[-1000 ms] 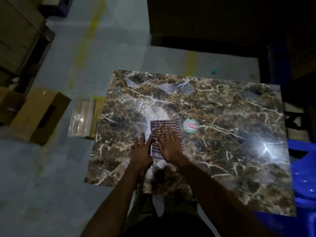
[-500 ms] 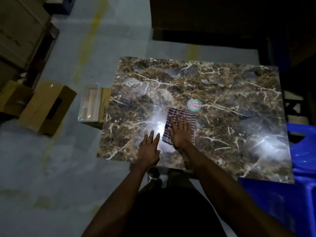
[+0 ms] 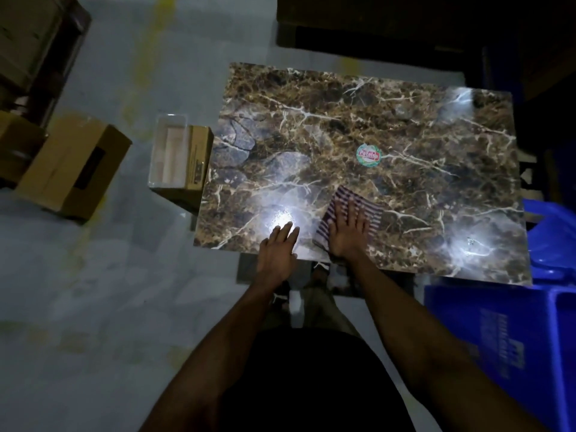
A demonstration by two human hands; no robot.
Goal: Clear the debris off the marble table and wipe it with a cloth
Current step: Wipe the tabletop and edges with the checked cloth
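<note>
The cloth (image 3: 352, 215), striped, lies flat near the front edge of the table (image 3: 405, 169), under the right hand (image 3: 347, 232). The tabletop is glossy brown marble with pale veins and bright glare patches. A round sticker (image 3: 368, 155) sits near the middle, apart from the cloth.

On the grey floor to the left stand an open box (image 3: 182, 157) just beside the table and a larger box (image 3: 74, 169) farther off. A blue bin (image 3: 511, 347) stands at the right front corner.

The right hand presses the cloth with straight, spread fingers, grasping nothing. The left hand (image 3: 277, 247) rests flat on the front edge beside the cloth, fingers straight and together, reaching into a glare patch.
</note>
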